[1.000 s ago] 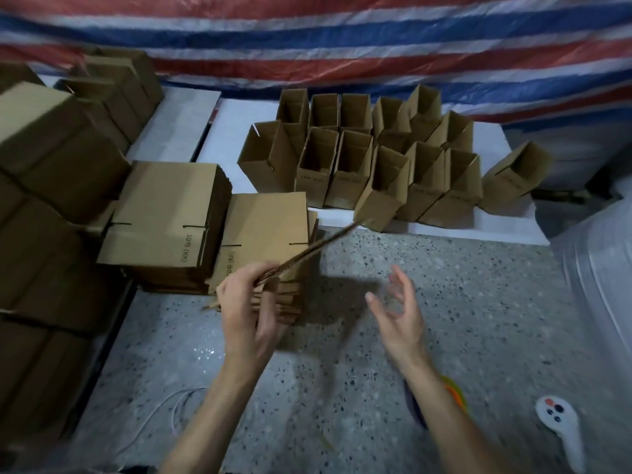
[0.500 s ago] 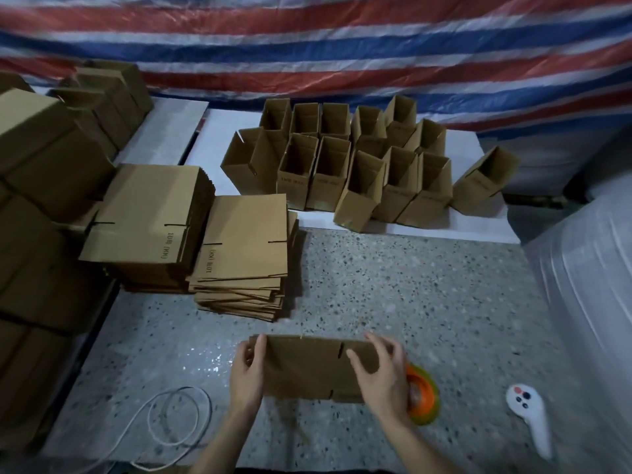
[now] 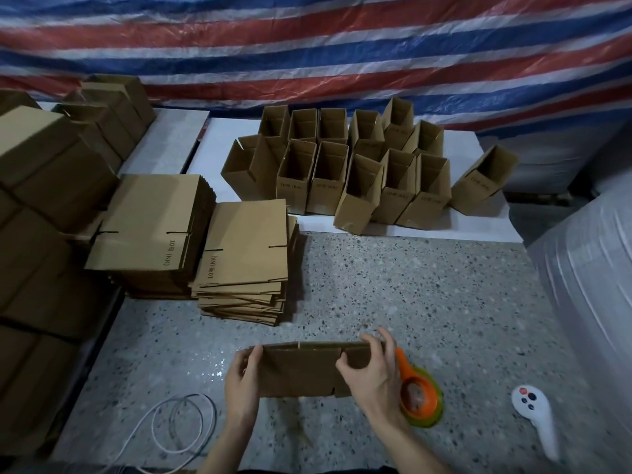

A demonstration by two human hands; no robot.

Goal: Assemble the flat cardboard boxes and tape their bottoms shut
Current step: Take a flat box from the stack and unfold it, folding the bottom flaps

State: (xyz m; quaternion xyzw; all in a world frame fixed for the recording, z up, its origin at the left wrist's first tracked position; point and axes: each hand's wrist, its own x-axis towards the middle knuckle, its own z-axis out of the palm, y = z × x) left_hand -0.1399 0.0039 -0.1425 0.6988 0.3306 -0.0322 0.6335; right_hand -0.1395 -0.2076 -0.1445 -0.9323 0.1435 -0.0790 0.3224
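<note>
Cardboard, one flattened box [image 3: 301, 371], was held upright low over the speckled desk [image 3: 427, 302]. The left hand [image 3: 241, 381] gripped its left end and the right hand [image 3: 371, 374] curled over its top right corner, just in front of an orange-and-green tape dispenser [image 3: 419, 398]. Beyond, stacks of flat boxes [image 3: 246, 248] sat to the left, and farther back a cluster of opened boxes [image 3: 359, 172] stood on a white board [image 3: 478, 230] before a striped tarp [image 3: 307, 46].
</note>
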